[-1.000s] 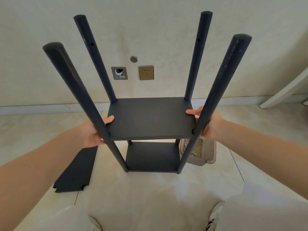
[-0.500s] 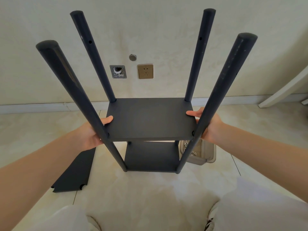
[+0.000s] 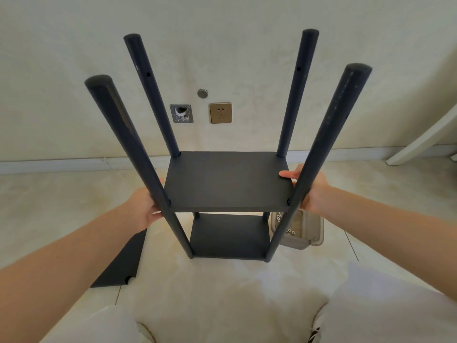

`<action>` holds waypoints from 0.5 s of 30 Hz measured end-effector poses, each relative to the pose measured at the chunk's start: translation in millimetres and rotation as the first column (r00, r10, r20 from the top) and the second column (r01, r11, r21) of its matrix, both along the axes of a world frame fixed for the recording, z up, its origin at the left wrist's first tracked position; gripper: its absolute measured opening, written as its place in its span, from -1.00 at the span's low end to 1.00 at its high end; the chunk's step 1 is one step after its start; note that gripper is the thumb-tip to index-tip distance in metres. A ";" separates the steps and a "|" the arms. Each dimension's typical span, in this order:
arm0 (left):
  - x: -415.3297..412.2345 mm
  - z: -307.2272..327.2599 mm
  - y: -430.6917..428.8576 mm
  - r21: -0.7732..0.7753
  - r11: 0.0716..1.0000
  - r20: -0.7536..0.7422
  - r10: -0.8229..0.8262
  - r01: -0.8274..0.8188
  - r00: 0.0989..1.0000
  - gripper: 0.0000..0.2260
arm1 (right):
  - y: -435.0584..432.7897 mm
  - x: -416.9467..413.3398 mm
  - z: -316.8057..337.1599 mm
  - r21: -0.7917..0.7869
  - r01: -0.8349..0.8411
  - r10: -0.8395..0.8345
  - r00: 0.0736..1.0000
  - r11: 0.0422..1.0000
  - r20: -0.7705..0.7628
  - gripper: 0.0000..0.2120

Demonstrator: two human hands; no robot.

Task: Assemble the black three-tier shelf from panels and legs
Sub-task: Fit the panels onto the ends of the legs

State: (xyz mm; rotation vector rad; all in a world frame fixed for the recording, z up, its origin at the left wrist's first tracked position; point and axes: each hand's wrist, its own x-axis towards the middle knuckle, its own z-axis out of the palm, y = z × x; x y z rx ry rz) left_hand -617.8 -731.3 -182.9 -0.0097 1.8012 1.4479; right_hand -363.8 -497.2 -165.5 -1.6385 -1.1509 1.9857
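The black shelf frame stands on the floor with four upright legs; the near ones are the left leg (image 3: 128, 149) and the right leg (image 3: 329, 144). A bottom panel (image 3: 227, 236) sits low between the legs. Higher up is the middle panel (image 3: 225, 181), level between all the legs. My left hand (image 3: 144, 206) holds its left edge, partly hidden behind the near left leg. My right hand (image 3: 311, 186) grips its right edge, with the thumb lying on top and the fingers underneath.
A third black panel (image 3: 121, 263) lies flat on the tiled floor at the left. A small grey tray (image 3: 309, 231) with several screws sits right of the frame. The wall with a socket (image 3: 220, 112) is close behind. A white slanted furniture leg (image 3: 425, 137) stands at far right.
The whole scene sits slightly lower in view. My left thumb, earlier visible on the panel's top, is now hidden behind the near left leg. Both hands stay on the middle panel's edges.
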 end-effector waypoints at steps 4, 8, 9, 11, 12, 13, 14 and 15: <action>25.0 -10.3 -17.8 -0.161 0.986 -0.118 0.023 -0.042 0.993 -0.73 | -3.2 -0.9 1.6 0.059 0.007 -0.008 1.000 0.998 0.027 -0.84; 47.6 -9.8 -23.3 -0.311 0.950 -0.105 -0.023 -0.011 0.994 -0.73 | -10.3 -1.3 4.0 0.134 -0.079 0.082 0.996 0.988 -0.020 -0.87; 57.5 -7.9 -23.1 -0.347 0.935 -0.062 -0.097 0.070 0.993 -0.75 | -13.8 -1.6 6.2 0.133 -0.092 0.092 0.996 0.987 0.002 -0.88; 82.0 -1.4 -19.4 -0.326 0.907 0.063 -0.262 0.268 0.963 -0.81 | -21.3 -3.2 11.0 0.098 -0.085 0.079 0.995 0.992 0.060 -0.88; 93.8 1.0 -15.1 -0.271 0.906 0.097 -0.311 0.326 0.945 -0.83 | -23.9 -4.1 12.6 0.081 -0.076 0.070 0.995 0.994 0.072 -0.84; 104.7 2.6 -9.6 -0.206 0.912 0.107 -0.339 0.355 0.935 -0.83 | -26.2 -5.0 13.8 0.071 -0.074 0.068 0.995 0.995 0.076 -0.81; 114.5 3.9 -2.8 -0.144 0.919 0.101 -0.356 0.368 0.929 -0.80 | -28.3 -5.7 14.6 0.064 -0.072 0.067 0.995 0.995 0.078 -0.80; 123.3 5.6 4.9 -0.092 0.923 0.090 -0.366 0.374 0.926 -0.78 | -31.1 -5.8 15.7 0.063 -0.056 0.052 0.996 0.996 0.074 -0.82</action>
